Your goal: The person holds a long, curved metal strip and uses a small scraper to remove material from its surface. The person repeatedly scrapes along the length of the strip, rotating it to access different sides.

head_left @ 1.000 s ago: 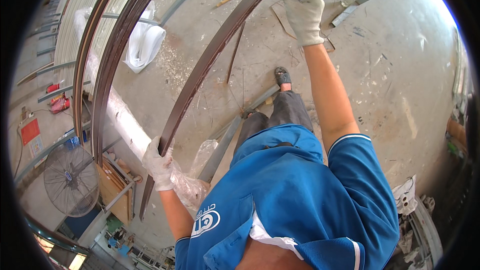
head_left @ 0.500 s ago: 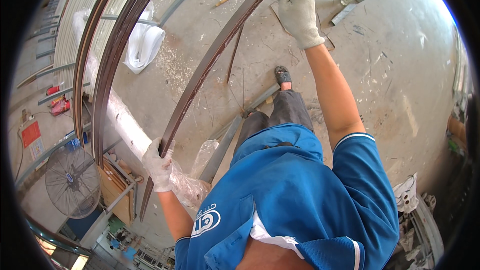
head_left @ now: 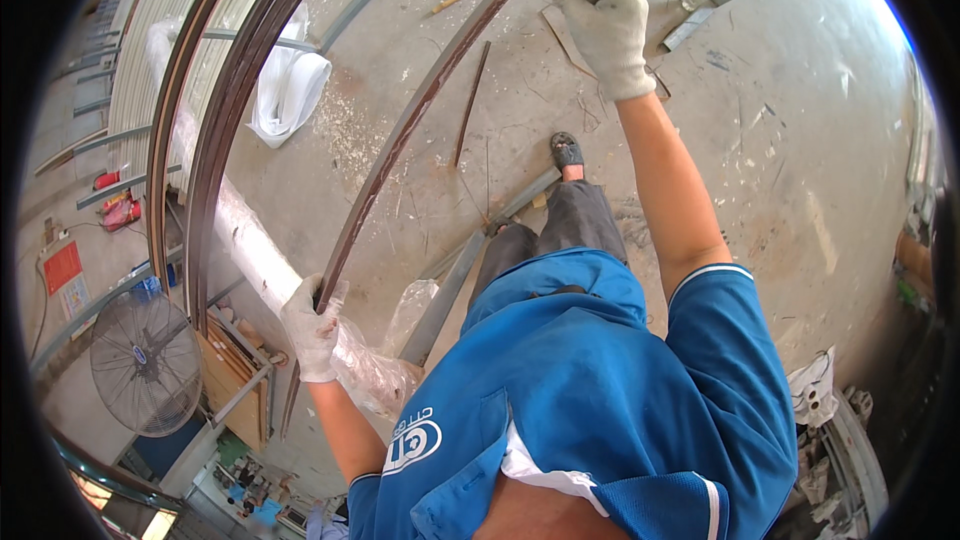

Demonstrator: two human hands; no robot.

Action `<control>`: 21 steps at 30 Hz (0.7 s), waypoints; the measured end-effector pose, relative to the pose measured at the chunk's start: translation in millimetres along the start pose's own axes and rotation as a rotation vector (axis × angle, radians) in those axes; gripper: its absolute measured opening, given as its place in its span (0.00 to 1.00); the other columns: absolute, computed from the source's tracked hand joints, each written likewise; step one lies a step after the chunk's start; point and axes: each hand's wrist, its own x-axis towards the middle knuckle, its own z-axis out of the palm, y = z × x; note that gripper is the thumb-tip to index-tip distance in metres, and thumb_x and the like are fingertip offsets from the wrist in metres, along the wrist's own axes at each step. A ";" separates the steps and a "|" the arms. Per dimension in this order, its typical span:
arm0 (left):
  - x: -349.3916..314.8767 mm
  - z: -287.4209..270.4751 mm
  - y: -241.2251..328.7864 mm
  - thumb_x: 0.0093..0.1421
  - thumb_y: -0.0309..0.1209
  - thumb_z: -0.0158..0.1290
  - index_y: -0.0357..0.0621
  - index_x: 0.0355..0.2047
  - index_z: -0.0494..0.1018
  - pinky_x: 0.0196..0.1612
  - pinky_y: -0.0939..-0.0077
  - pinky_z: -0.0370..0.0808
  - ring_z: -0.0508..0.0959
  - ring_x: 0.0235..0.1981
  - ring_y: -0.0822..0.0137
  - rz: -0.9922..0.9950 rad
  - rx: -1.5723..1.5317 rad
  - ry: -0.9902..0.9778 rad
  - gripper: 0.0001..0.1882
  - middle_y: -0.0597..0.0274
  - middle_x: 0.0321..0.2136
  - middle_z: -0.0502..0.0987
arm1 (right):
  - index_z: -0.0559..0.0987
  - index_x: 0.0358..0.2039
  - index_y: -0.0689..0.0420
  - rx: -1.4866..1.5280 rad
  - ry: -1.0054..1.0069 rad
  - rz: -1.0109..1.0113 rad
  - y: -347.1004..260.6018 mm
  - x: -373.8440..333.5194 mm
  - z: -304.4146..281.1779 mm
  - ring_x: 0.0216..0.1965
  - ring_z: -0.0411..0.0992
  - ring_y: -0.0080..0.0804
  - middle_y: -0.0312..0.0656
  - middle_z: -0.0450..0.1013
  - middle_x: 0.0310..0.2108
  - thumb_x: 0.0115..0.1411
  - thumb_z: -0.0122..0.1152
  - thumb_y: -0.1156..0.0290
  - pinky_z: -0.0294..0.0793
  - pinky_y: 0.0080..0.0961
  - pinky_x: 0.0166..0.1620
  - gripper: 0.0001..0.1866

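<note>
A long dark brown profile strip [head_left: 386,162] runs slantwise between my hands, its far part leaving the upper edge. My left hand [head_left: 314,328], in a pale work glove, is closed around its near part, and the strip's end sticks out below the hand. By the far part, my gloved right hand [head_left: 600,25] has its fingers spread and bent. Its fingertips are close beside the strip; whether they touch it I cannot tell.
More brown profiles [head_left: 218,145] stand at left, beside a long plastic-wrapped bundle [head_left: 248,230]. A black fan [head_left: 146,363] is at lower left. On the floor lie a white foam roll [head_left: 290,90], grey metal bars [head_left: 450,290] and a thin brown strip [head_left: 472,105].
My right hand has opened from its grip on the strip and shifted slightly away. The strip has turned about its length, showing a narrower face. My left hand keeps its hold.
</note>
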 end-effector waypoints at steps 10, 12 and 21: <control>-0.7 -0.2 -1.5 0.57 0.40 0.68 0.32 0.38 0.79 0.29 0.75 0.69 0.69 0.23 0.73 0.001 -0.063 0.009 0.22 0.61 0.22 0.75 | 0.77 0.38 0.57 -0.100 -0.039 -0.283 15.9 28.9 13.0 0.33 0.78 0.44 0.46 0.77 0.34 0.58 0.67 0.76 0.76 0.36 0.35 0.08; -0.6 0.4 -2.2 0.57 0.40 0.68 0.32 0.38 0.79 0.29 0.76 0.69 0.69 0.23 0.74 -0.010 -0.101 0.013 0.21 0.61 0.22 0.75 | 0.75 0.39 0.57 -0.179 -0.057 -0.314 18.8 28.3 18.0 0.34 0.78 0.48 0.48 0.76 0.34 0.59 0.65 0.76 0.76 0.40 0.35 0.09; 0.8 0.7 -10.0 0.56 0.38 0.68 0.32 0.38 0.79 0.29 0.76 0.69 0.69 0.23 0.74 -0.035 -0.079 -0.012 0.20 0.62 0.21 0.75 | 0.76 0.43 0.58 -0.078 -0.008 -0.067 5.0 11.6 27.5 0.35 0.78 0.55 0.52 0.77 0.31 0.65 0.59 0.73 0.76 0.44 0.37 0.08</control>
